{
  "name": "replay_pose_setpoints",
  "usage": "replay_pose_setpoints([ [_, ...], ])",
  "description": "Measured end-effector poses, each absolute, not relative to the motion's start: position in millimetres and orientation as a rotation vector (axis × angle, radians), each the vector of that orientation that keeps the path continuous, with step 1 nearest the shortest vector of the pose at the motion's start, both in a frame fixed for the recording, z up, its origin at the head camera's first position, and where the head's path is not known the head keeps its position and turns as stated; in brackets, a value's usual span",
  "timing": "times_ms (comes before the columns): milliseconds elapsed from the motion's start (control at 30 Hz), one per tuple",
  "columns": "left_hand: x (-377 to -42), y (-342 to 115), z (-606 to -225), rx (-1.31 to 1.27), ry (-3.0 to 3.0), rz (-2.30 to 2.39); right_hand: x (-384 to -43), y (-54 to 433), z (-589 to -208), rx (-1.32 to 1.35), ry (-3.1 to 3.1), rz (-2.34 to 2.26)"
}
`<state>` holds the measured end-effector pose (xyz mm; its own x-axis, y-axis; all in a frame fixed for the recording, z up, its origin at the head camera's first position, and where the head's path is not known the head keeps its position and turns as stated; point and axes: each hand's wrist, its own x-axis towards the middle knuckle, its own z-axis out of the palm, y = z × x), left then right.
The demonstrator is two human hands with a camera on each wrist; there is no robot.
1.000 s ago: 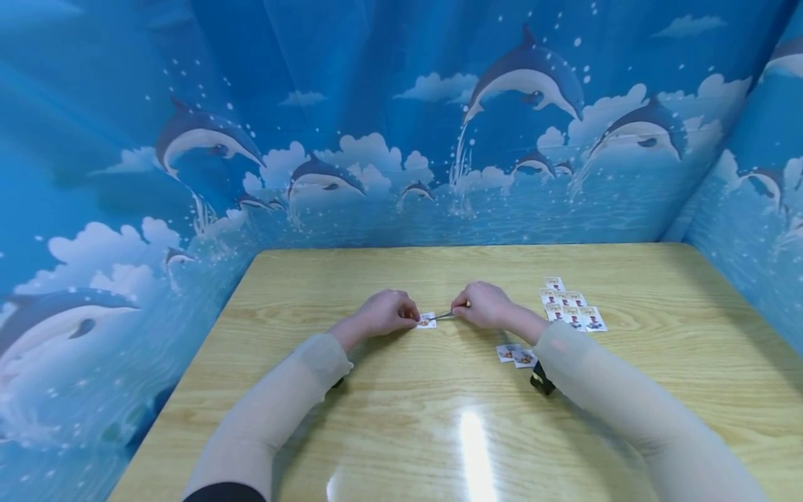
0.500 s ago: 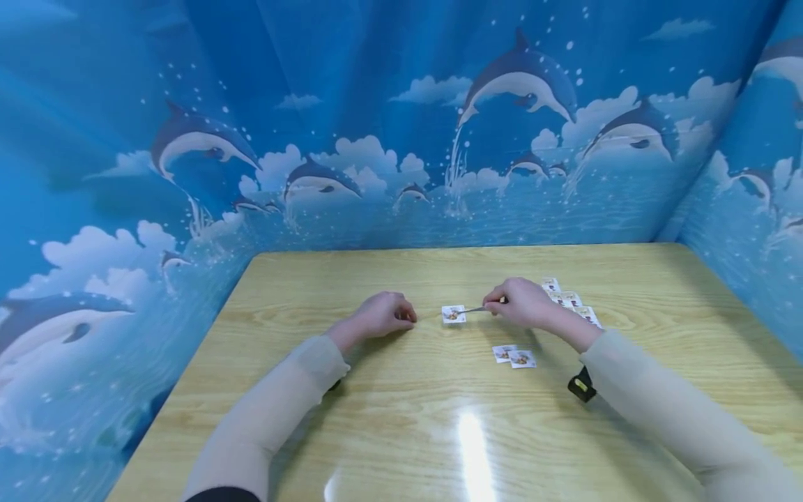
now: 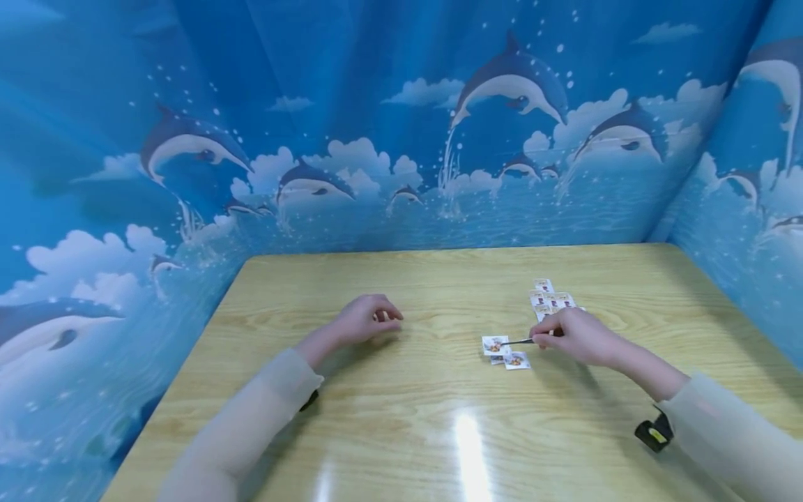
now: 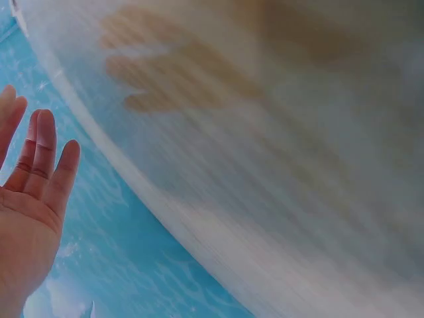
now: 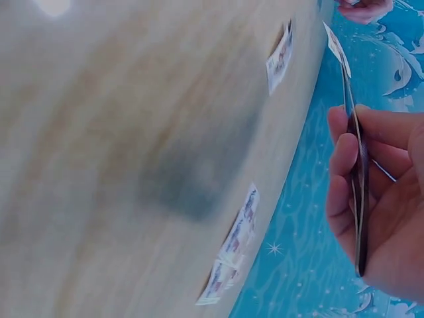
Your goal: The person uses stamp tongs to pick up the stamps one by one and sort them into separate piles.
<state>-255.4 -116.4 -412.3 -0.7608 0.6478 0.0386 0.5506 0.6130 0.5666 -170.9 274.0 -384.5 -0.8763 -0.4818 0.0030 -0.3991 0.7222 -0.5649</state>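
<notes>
My right hand [image 3: 580,336] grips a pair of slim metal tweezers [image 5: 360,172] between thumb and fingers. At the tips of the tweezers hangs a small white square card [image 3: 491,344] with a printed picture, raised above the table in the right wrist view. Below it in the head view lie two similar cards [image 3: 518,361], one partly covered by the raised one. To the left, over the wooden table [image 3: 408,418], my left hand [image 3: 364,318] holds nothing. Its fingers look relaxed and fairly straight in the left wrist view.
Several more picture cards [image 3: 551,298] lie in rows just beyond my right hand, which covers part of them. A blue dolphin-print curtain [image 3: 376,125] borders the table at the back and sides. Bright glare [image 3: 470,446] shows at the near middle.
The tweezers have carried the card from beside my left hand rightward and nearer, to over the two loose cards. My left hand has let go of the card and drawn slightly left.
</notes>
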Motion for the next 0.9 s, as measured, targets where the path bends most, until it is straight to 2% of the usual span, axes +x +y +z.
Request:
replay_pose_setpoints([
  [433, -233, -172, -409, 0.912, 2.718, 1.051, -157, 269, -401, -0.781, 2.796, -0.776],
  [900, -221, -210, -406, 0.808, 2.834, 1.115, -155, 266, -404, -0.721, 2.869, -0.685],
])
